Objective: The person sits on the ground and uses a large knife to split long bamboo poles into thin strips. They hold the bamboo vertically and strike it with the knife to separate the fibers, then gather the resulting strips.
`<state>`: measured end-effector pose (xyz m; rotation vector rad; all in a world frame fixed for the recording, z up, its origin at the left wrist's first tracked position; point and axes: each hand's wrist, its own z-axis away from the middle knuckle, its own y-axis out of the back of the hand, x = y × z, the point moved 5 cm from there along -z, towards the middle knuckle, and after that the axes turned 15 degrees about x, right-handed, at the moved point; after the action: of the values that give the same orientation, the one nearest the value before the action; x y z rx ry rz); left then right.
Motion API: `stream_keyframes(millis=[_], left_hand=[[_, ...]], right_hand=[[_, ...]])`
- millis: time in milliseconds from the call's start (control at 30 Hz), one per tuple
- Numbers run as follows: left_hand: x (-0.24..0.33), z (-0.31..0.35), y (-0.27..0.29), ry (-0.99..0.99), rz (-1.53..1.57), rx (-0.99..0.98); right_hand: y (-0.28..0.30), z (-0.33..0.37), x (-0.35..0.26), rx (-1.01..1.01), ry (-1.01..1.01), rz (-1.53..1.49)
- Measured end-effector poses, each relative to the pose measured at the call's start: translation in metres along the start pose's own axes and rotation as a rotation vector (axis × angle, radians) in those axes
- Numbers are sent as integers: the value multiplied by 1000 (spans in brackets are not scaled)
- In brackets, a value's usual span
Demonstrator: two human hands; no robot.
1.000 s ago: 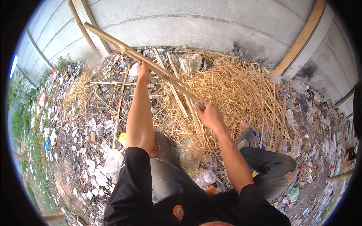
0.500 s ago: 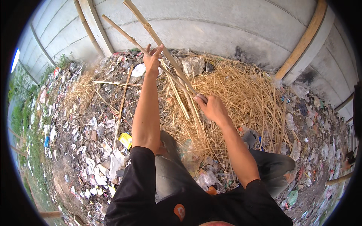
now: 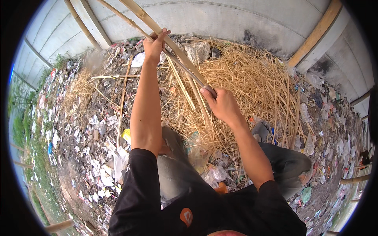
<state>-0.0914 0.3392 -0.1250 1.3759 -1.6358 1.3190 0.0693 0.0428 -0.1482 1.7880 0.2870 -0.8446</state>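
Note:
My left hand (image 3: 154, 45) is closed around split bamboo out in front of me, its fingertips on a wide pale strip (image 3: 147, 20). A thinner bamboo piece (image 3: 124, 17) runs beside it and passes under the same hand. My right hand (image 3: 224, 104) grips the dark handle of a knife (image 3: 193, 74), nearer to my body. Its long narrow blade lies along the lower edge of the wide strip and points toward my left hand. Whether the edge has cut into the bamboo cannot be seen.
Dry straw-like shavings (image 3: 252, 78) are heaped beyond my right hand, with loose bamboo sticks (image 3: 182, 84) beside them. A pale rock (image 3: 197, 52) sits by the grey panel wall (image 3: 204, 21). Litter (image 3: 104, 173) covers the ground to the left. A bamboo pole (image 3: 317, 33) leans at the right.
My left hand has moved slightly farther out, and its spread fingers have closed around the bamboo. The wide strip now lies closer to the knife. The whole view has shifted a little.

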Motion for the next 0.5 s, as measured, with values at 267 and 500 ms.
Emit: stream_keyframes(millis=[267, 500], left_hand=[[-15, 6, 7, 48, -17, -21], [-16, -5, 20, 23, 83, 26]], right_hand=[[-108, 83, 355, -47, -370, 245], [-97, 102, 348, -57, -767, -107]])
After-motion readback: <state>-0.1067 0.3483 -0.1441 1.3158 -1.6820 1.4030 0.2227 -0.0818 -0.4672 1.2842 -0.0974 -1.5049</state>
